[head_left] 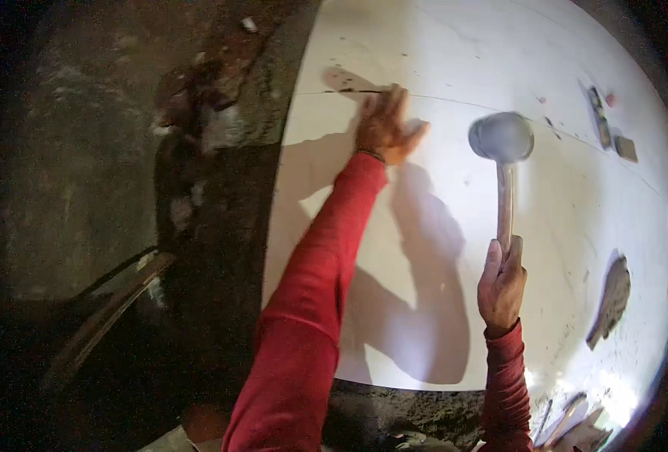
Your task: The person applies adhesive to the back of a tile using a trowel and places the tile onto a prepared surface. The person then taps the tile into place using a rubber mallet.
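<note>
My right hand (502,290) grips the wooden handle of a rubber mallet (502,137), its grey rounded head pointing away from me and slightly blurred. The head is over large white tiles (439,215); whether it touches them I cannot tell. To the left, my left hand (385,129) is open and holds nothing, its fingers stretched forward and its thumb apart. It is at the thin dark seam between two tiles, near their left edge, and seems to rest on the surface. Red sleeves cover both forearms, and my shadow falls across the near tile.
Dark rough ground (221,248) borders the tiles on the left, with a long wooden piece (115,309) at lower left. On the right lie a flat grey-brown piece (613,297), a narrow bar (599,117) and a small block (625,148). Bits of debris dot the tiles.
</note>
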Motion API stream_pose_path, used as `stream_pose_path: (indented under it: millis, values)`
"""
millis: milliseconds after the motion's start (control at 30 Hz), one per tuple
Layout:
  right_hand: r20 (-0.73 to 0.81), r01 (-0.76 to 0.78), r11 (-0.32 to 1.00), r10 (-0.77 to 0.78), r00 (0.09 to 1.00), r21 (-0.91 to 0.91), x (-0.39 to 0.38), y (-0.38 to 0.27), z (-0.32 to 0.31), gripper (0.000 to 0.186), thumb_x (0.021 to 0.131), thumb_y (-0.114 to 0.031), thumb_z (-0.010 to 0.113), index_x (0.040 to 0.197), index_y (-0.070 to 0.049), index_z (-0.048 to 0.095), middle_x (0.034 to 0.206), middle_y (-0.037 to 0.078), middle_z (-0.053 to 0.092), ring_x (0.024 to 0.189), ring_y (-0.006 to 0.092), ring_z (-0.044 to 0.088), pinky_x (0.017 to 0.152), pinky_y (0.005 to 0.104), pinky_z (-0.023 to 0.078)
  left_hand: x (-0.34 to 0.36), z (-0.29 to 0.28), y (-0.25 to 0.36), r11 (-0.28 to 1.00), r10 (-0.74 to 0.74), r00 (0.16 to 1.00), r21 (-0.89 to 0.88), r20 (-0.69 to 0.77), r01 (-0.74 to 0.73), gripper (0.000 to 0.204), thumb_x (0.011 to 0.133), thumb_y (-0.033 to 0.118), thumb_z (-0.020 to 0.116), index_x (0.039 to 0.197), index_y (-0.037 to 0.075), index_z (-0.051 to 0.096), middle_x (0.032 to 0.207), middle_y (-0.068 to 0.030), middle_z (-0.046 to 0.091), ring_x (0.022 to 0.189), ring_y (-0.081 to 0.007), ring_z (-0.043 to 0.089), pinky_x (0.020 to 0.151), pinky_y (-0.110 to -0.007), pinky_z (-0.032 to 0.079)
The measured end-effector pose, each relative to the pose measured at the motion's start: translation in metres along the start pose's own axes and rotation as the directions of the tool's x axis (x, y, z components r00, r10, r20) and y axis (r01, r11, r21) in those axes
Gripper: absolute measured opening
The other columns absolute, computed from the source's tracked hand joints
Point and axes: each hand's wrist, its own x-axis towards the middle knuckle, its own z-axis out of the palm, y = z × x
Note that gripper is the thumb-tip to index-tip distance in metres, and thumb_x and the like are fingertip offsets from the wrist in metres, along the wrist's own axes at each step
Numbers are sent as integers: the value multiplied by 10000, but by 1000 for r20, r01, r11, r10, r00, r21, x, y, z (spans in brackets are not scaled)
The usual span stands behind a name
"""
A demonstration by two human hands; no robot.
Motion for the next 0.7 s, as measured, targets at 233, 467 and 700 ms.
stream_pose_path:
  millis: [233, 467, 700]
  values:
    - [-107, -17, 992, 30, 994, 124, -27, 13, -10, 280, 891, -171, 536, 1090, -3, 434, 612, 194, 592, 538, 388, 619, 471, 430, 506, 3, 38, 62, 984, -5, 996, 176, 93, -12, 686, 875, 506, 443, 1408, 88, 335, 1484, -116, 287, 1372, -376, 217, 1061, -655, 112]
    - [-43, -173, 983, 175, 984, 56, -22, 24, -23, 250, 894, -206, 557, 1008, -25, 428, 577, 162, 573, 502, 377, 589, 455, 443, 477, 10, 45, 82, 969, -4, 961, 237, 277, -65, 703, 895, 494, 425, 1469, 159, 195, 1529, -53, 189, 1406, -327, 145, 1089, -594, 135]
    - [-38, -220, 975, 220, 975, 17, -10, 41, -25, 240, 911, -232, 539, 991, -43, 413, 550, 177, 555, 489, 393, 568, 468, 471, 466, 24, 42, 90, 974, -43, 964, 227, 263, -19, 647, 923, 495, 359, 1454, 142, 247, 1523, -58, 212, 1401, -338, 159, 1080, -628, 100]
